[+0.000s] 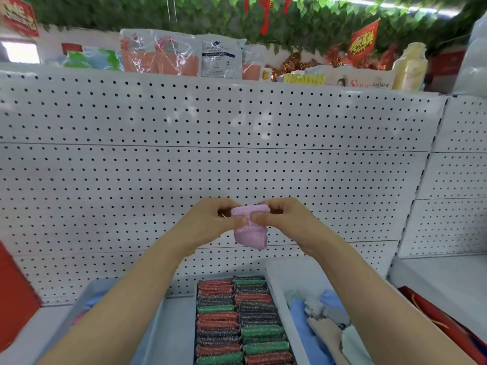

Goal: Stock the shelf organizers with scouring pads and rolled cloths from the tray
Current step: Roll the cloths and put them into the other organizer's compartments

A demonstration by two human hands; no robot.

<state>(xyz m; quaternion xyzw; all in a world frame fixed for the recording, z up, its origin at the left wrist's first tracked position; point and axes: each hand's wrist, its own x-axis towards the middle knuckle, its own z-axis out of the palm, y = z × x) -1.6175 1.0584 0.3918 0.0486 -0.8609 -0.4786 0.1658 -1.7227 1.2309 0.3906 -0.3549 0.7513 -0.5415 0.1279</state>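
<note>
White pegboard [237,159] backs the shelf [448,275]. Below it, the middle organizer [199,299] holds two rows of red, green and grey scouring pads [242,322]; right of that organizer, a white tray [276,283] holds blue and pale cloths [316,317]. Above the organizer, left hand [210,219] and right hand [282,217] pinch a pink rolled cloth [250,230] in their fingers.

pink cloth [250,230]: rolled, lace-edged, held in the air before the pegboard, above the organizers
pads [241,322]: red, green and dark, packed on edge in two rows in the middle organizer
cloths [320,320]: blue, grey and beige, loose in the right organizer [279,291]
</note>
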